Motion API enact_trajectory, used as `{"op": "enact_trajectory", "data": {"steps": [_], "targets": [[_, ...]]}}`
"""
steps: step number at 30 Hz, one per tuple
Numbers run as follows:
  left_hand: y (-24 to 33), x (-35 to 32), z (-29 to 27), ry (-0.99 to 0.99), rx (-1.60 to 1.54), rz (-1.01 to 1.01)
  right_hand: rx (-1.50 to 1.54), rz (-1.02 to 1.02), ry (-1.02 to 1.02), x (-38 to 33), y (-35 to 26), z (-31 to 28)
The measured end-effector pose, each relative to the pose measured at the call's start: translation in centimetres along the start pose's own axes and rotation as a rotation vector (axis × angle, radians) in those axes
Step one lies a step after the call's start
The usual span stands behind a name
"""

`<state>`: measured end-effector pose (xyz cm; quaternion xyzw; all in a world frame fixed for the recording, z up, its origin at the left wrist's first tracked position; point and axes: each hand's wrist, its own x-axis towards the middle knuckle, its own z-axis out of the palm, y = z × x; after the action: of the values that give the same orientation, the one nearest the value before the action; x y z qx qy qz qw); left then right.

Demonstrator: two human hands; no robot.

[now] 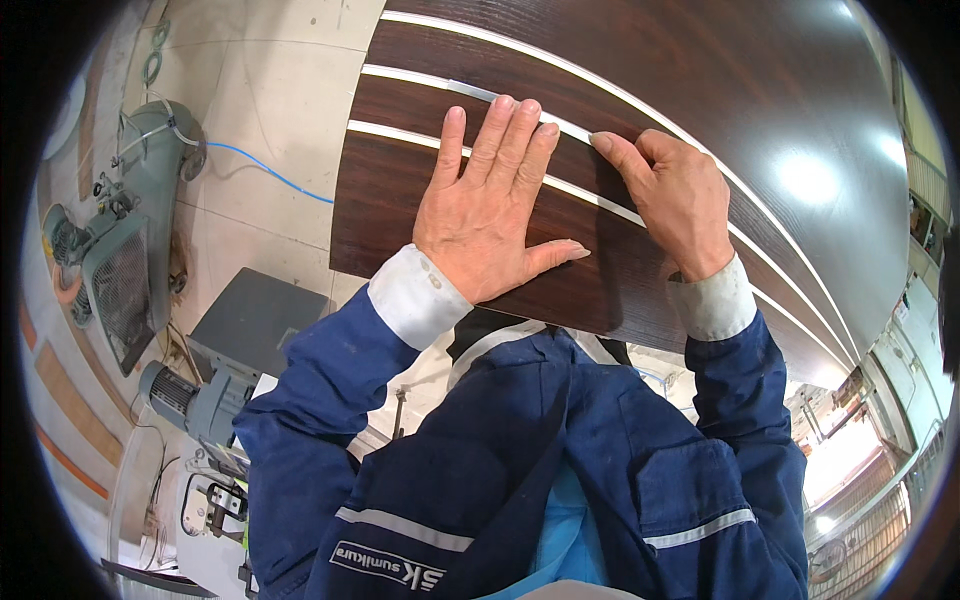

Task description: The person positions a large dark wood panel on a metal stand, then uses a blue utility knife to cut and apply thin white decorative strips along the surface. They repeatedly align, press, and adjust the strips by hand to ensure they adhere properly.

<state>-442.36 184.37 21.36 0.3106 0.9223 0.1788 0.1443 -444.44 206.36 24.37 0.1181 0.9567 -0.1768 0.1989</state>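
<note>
Crosswise over a glossy dark brown panel (700,60), with long axis slanting from upper left down to lower right and bowed in this wide view: the middle white strip (572,130). One end at the panel's left edge, the rest bound for the lower right, partly hidden behind the right hand (680,195). Along it, just left of the fingertips, a greyer, shinier stretch. Spread flat, palm down, nothing gripped: the left hand (480,210), fingers apart and pointing away from the body, tips at the middle strip, thumb out to the right over the panel. Half curled, the right one, thumb tip leftward, on or just above the same strip; impossible to tell whether anything sits pinched inside. Following much the same slant: a nearer white strip (597,201), passing beneath the left fingers, and a farther white strip (600,82), just beyond the right knuckles. Left of the panel, near its edge, a blue hose (270,169).
</note>
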Motion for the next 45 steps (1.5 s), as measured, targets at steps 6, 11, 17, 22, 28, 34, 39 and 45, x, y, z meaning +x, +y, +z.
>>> {"op": "enact_trajectory", "data": {"steps": [6,11,17,22,28,34,39,45], "targets": [[-0.3,0.5,0.6,0.068,-0.008,-0.006,-0.034,-0.021,0.102,0.2,-0.1,0.7],[-0.9,0.6,0.2,0.091,0.001,0.005,-0.054,-0.020,0.101,0.7,-0.2,0.7],[-1.6,0.8,-1.5,0.094,0.021,0.055,-0.042,-0.007,-0.020,1.4,-0.2,-0.2],[-1.5,1.0,-1.5,0.044,0.012,0.046,-0.036,0.025,-0.050,1.7,-0.3,-0.1],[-1.4,0.8,-1.0,0.025,0.051,0.047,0.050,-0.105,0.017,1.1,0.7,0.4],[-1.0,2.0,-1.0,0.113,0.005,0.093,0.449,-0.071,0.005,2.1,1.8,-0.6],[-1.5,4.6,-0.8,0.125,0.028,0.120,0.231,-0.055,0.026,3.9,1.9,-1.3],[-1.4,5.5,-0.7,0.086,0.062,0.097,0.000,-0.010,0.074,4.7,1.2,-1.1]]}}
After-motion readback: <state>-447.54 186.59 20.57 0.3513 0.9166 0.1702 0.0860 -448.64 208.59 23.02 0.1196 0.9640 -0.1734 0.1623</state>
